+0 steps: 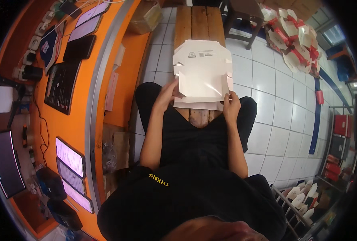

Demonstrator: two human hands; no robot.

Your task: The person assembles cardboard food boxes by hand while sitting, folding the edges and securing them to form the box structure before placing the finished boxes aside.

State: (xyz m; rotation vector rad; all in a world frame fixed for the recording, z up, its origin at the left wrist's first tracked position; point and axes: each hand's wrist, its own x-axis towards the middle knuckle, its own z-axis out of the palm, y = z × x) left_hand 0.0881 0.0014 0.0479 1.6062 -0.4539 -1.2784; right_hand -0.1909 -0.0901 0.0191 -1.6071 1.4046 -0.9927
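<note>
A white cardboard food box [202, 78], partly folded, lies across the wooden bench between my knees. Its side flaps and near edge stand up, and the far panel with small dark print lies flat. My left hand [168, 95] grips the box's left side flap, some of its fingertips hidden behind the card. At the near right corner, my right hand [231, 106] pinches the card between thumb and fingers. More flat card [198, 105] shows under the box's near edge.
The wooden bench [200, 24] runs away from me, with a brown stool [244, 18] beside it. An orange counter [76, 124] on the left carries phones and a tablet [62, 88]. Folded red and white boxes [295, 38] are piled at the far right, others in a rack [303, 201] at the near right.
</note>
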